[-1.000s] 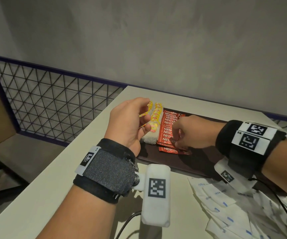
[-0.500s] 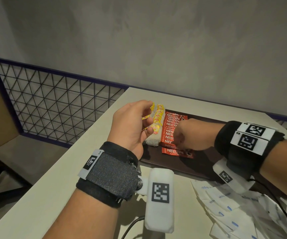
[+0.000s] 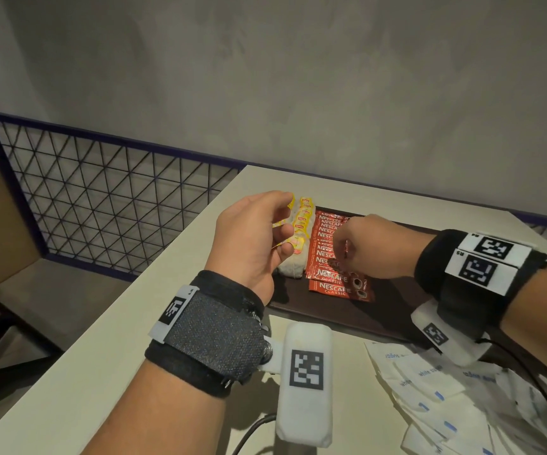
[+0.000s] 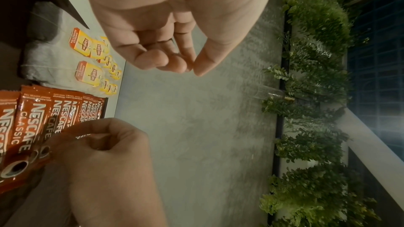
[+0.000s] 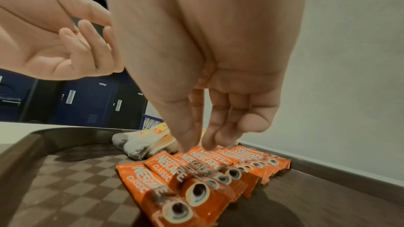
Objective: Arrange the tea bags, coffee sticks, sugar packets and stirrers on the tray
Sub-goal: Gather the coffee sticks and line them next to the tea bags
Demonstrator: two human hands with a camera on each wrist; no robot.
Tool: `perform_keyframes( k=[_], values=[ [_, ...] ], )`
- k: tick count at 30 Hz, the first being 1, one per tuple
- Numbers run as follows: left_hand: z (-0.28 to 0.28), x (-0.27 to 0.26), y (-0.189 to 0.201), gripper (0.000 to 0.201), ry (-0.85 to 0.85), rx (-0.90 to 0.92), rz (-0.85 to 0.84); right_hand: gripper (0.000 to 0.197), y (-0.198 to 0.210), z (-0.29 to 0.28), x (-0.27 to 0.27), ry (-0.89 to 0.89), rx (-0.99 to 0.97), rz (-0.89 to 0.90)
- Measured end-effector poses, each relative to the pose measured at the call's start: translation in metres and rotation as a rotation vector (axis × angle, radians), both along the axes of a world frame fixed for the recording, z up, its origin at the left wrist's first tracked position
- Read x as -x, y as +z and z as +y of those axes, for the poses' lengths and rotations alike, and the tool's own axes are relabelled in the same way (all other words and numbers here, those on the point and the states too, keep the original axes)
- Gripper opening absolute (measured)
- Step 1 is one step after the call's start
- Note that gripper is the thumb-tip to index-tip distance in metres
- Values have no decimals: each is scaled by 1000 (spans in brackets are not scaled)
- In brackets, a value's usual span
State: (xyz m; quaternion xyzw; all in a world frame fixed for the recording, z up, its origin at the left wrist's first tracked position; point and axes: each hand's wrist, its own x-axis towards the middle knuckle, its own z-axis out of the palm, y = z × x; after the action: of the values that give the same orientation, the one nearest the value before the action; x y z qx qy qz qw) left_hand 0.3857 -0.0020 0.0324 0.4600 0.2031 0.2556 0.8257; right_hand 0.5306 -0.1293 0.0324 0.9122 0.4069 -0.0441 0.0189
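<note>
A: What's the left hand [image 3: 252,238] doing?
B: Hovering over the tea bags [image 3: 298,244] at the left end of the tray [image 3: 331,313], fingers loosely curled, holding nothing; it seems ready to steady that row.
A: And next along?
B: The coffee sticks [image 3: 328,257], overlapped like shingles, probably so each label shows. The right hand [image 3: 374,247] has thumb and fingertips down on one, apparently nudging it straight.
A: The sugar packets [image 3: 446,389]?
B: Heaped on the worktop [image 3: 101,356], right of everything. No stirrers visible.

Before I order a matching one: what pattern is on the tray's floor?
A dark brown checkerboard on the tray, clearest in the right wrist view.
</note>
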Motion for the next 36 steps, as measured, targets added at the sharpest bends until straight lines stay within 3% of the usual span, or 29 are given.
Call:
perform_keyframes(
  k=[8,21,26,36],
  values=[
    [-1,1,1,10,-3,1,-4,23,-1,-8,15,75,171,72],
    [0,3,4,10,2,14,-9,13,-5,-2,25,97,178,132],
    [0,3,3,10,7,14,-4,25,-4,-1,24,90,154,73],
    [-1,4,4,7,13,18,8,26,-6,3,15,58,135,40]
  ],
)
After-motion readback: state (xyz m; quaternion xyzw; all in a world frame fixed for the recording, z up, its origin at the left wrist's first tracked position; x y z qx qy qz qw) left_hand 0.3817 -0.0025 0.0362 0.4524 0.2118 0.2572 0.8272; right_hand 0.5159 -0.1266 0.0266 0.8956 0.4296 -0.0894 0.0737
